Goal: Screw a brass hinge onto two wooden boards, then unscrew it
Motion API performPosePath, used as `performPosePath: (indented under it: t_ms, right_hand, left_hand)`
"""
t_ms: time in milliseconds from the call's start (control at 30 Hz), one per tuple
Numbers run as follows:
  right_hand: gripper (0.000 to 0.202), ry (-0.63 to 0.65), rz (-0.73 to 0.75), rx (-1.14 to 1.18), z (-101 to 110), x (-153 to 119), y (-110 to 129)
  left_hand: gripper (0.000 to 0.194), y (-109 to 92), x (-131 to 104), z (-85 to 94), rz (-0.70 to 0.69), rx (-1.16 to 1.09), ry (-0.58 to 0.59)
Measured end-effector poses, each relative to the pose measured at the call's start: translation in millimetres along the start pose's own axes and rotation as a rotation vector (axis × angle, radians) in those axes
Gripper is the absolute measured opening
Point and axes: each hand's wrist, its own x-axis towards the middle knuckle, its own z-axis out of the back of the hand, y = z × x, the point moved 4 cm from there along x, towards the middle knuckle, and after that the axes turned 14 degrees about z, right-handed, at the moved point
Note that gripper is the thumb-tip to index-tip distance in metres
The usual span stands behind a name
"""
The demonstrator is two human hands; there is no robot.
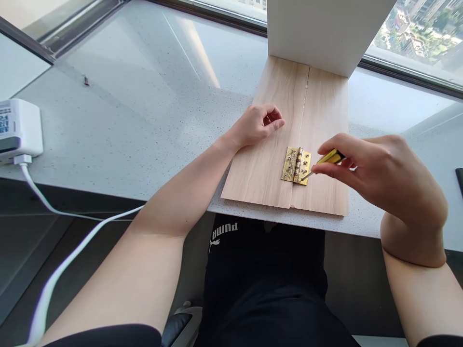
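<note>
A brass butt hinge (296, 165) lies across the seam between two light wood boards, one on the left (249, 178) and one on the right (325, 111). Screws show in several of its holes. My right hand (376, 164) grips a yellow and black screwdriver (331, 157), its shaft slanting down to the lower part of the hinge's right leaf. Whether the tip sits in a screw is too small to tell. My left hand (262, 123) rests on the left board above the hinge, fingers curled and thumb close to the index finger. Anything inside it is hidden.
The boards lie on a speckled white counter (144, 120). A white upright panel (321, 33) stands at their far end, before the windows. On the left are a white power adapter (21, 127) with a cable (61, 274) and a small dark-red bit (86, 81).
</note>
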Motion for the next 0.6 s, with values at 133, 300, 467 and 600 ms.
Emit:
performPosePath:
  t_ms: [133, 300, 467, 600]
  right_hand:
    - [0.055, -0.021, -0.071, -0.083, -5, 6, 1]
    - [0.033, 0.011, -0.005, -0.029, 1, 5, 14]
    - [0.034, 0.000, 0.107, 0.092, 2, 2, 16]
    - [0.022, -0.014, 0.095, -0.011, 2, 2, 11]
  left_hand:
    - [0.013, 2, 0, 0.6, 0.000, -0.001, 0.002]
    - [0.013, 4, 1, 0.4, 0.002, -0.003, -0.005]
    - [0.013, 3, 1, -0.7, -0.014, -0.017, 0.016]
    - [0.013, 2, 0, -0.4, -0.013, -0.007, 0.001]
